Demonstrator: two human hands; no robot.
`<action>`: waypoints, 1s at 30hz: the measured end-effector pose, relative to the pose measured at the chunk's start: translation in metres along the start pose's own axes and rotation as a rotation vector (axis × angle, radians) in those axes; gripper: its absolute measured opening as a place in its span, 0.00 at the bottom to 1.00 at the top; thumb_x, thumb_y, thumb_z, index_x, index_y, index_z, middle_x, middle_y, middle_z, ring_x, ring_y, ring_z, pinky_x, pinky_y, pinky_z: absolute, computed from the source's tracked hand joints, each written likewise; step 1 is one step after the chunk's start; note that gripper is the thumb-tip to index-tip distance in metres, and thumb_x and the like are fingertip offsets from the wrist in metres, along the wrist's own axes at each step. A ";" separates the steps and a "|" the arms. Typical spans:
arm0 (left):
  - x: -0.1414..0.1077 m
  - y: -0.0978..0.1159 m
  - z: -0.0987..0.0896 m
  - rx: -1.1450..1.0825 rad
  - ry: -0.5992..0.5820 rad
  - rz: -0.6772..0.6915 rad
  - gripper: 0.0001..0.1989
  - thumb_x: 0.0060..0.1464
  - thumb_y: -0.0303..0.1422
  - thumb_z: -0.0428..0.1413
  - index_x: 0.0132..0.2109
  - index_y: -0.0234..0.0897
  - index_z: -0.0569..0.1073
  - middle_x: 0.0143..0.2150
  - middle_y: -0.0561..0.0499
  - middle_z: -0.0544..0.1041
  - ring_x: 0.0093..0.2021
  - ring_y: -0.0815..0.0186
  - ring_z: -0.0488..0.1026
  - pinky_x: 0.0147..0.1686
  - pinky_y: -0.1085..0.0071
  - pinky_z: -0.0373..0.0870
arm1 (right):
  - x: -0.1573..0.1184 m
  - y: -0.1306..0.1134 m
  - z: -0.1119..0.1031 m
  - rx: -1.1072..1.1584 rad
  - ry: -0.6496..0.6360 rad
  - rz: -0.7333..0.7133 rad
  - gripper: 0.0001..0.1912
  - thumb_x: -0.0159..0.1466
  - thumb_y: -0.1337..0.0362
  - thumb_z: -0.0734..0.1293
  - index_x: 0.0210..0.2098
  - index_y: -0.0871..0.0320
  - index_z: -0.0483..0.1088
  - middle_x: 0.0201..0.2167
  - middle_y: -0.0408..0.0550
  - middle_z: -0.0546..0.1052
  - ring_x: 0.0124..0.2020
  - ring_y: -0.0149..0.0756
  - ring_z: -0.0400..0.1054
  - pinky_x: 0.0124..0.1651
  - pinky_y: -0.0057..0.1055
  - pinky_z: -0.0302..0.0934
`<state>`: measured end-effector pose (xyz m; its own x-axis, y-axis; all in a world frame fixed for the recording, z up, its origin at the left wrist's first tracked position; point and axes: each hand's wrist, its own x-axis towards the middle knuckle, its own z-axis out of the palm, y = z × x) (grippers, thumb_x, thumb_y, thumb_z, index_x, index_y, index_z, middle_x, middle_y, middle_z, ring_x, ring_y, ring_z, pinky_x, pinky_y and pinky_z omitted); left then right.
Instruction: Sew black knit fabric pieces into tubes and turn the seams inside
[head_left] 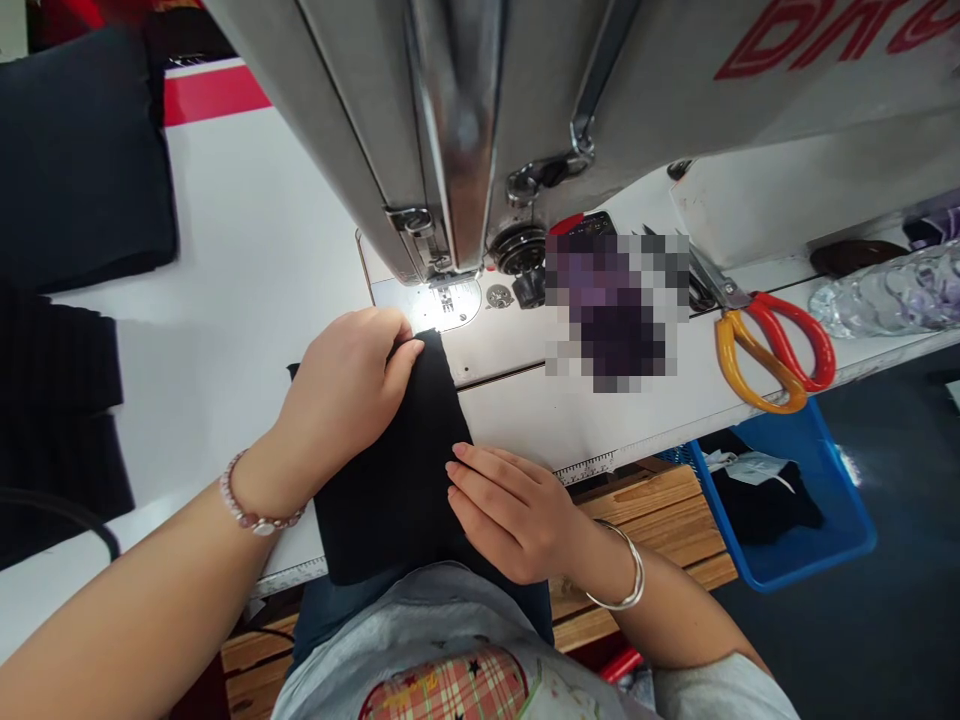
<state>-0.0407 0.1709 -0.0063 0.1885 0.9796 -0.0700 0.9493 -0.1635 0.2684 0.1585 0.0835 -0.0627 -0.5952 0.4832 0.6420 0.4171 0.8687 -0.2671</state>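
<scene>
A black cloth piece lies over the table's front edge, its top corner just below the lit needle plate of the sewing machine. Near that corner my left hand is closed, pinching the cloth between thumb and fingers. My right hand rests at the cloth's right edge, fingers held together and extended, with the thumb hidden beneath; whether it grips the edge is not visible.
Folded dark fabric and dark ribbed pieces lie at left. Scissors with red and yellow handles sit right, near a clear ribbed object. A blue bin stands below, beside a wooden bench.
</scene>
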 end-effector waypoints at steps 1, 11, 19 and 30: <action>0.000 0.000 0.000 0.003 0.002 0.004 0.09 0.60 0.34 0.47 0.30 0.41 0.61 0.29 0.50 0.69 0.31 0.61 0.66 0.30 0.63 0.59 | 0.000 0.000 0.000 -0.002 0.001 0.000 0.05 0.62 0.73 0.67 0.37 0.65 0.75 0.41 0.54 0.80 0.53 0.44 0.72 0.52 0.35 0.72; 0.001 0.000 0.002 0.025 -0.002 0.016 0.09 0.61 0.33 0.47 0.30 0.41 0.59 0.29 0.50 0.68 0.31 0.61 0.65 0.30 0.63 0.59 | 0.000 -0.001 0.001 -0.001 0.005 -0.001 0.05 0.62 0.73 0.68 0.37 0.66 0.75 0.41 0.54 0.80 0.52 0.46 0.72 0.52 0.35 0.73; 0.005 0.003 0.005 0.069 0.023 0.021 0.08 0.60 0.33 0.47 0.31 0.41 0.60 0.28 0.50 0.67 0.30 0.61 0.66 0.29 0.63 0.60 | -0.002 0.003 -0.006 -0.032 -0.018 0.031 0.04 0.61 0.74 0.68 0.37 0.66 0.74 0.41 0.56 0.80 0.53 0.45 0.71 0.54 0.41 0.72; -0.002 0.000 0.008 -0.030 0.137 0.184 0.14 0.62 0.28 0.44 0.48 0.45 0.70 0.45 0.47 0.73 0.44 0.58 0.70 0.42 0.62 0.66 | 0.000 0.004 -0.007 -0.038 0.007 0.039 0.03 0.61 0.74 0.68 0.35 0.65 0.75 0.38 0.53 0.81 0.49 0.44 0.74 0.53 0.39 0.73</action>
<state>-0.0393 0.1685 -0.0136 0.3197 0.9407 0.1137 0.8939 -0.3392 0.2932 0.1651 0.0865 -0.0582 -0.5731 0.5155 0.6370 0.4658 0.8445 -0.2643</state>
